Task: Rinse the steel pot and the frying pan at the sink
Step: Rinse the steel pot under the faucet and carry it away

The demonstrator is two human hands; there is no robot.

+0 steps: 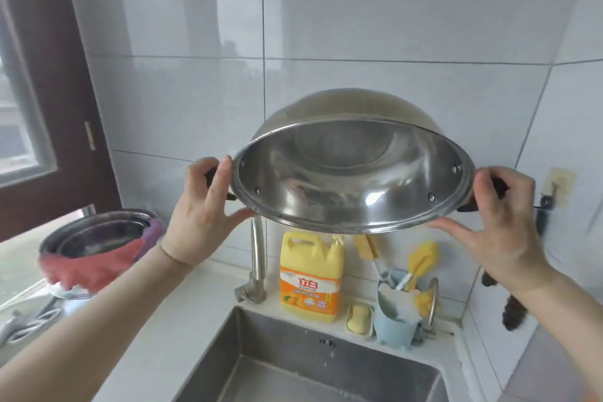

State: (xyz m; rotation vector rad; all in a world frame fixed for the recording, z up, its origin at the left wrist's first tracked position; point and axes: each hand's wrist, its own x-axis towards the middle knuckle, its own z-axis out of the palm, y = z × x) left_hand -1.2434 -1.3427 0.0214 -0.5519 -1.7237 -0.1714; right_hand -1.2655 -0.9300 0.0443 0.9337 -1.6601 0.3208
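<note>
Above the sink (326, 365), a steel pot (352, 173) hangs tilted, mouth toward me, hiding the tap's top. Left hand (208, 206) at nine o'clock and right hand (502, 222) at three grip its dark handles, fingers curled, mostly covering them.

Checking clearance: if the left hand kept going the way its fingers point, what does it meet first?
The left hand grips the pot by its handle, fingers pointing up and away. Past the handle, the tiled wall looks like the first thing met, though depth is unclear.
</note>
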